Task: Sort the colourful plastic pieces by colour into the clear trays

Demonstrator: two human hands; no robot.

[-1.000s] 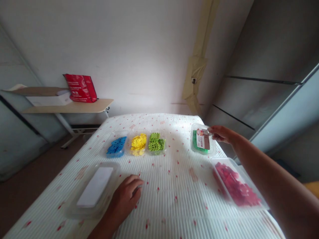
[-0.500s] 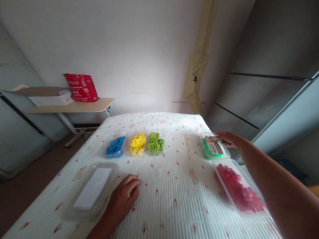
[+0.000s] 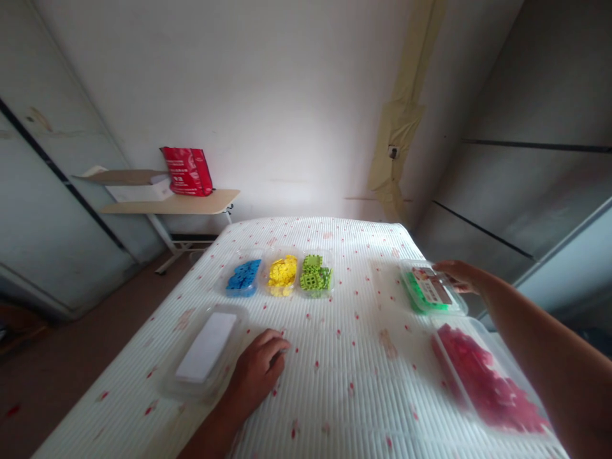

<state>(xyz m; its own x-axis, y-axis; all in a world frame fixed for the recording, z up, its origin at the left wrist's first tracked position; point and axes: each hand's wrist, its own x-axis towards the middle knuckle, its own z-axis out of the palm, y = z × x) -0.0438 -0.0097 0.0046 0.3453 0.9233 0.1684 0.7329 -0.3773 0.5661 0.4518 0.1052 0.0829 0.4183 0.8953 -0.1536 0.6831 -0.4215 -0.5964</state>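
Observation:
My right hand (image 3: 459,276) grips the far right edge of a clear lidded box of green pieces (image 3: 417,290), which has a printed label on its lid. Directly nearer to me is a larger clear container of pinkish-red pieces (image 3: 492,382), partly behind my right forearm. On the tablecloth my left hand (image 3: 262,363) rests with its fingers curled in and nothing visible in them. Left of it lies a clear plastic tray or lid with a white rectangle (image 3: 206,347) in its middle.
Across the table's middle stand three clear tubs, holding blue pieces (image 3: 243,278), yellow pieces (image 3: 283,273) and lime-green square pieces (image 3: 315,274). A side table (image 3: 210,203) at back left carries a red bag (image 3: 189,172) and a white box (image 3: 138,189). Cabinets (image 3: 540,178) flank the right.
The view has turned a little left, so everything appears further right. Both hands keep much the same places relative to the table, my right hand still at the green pieces' box.

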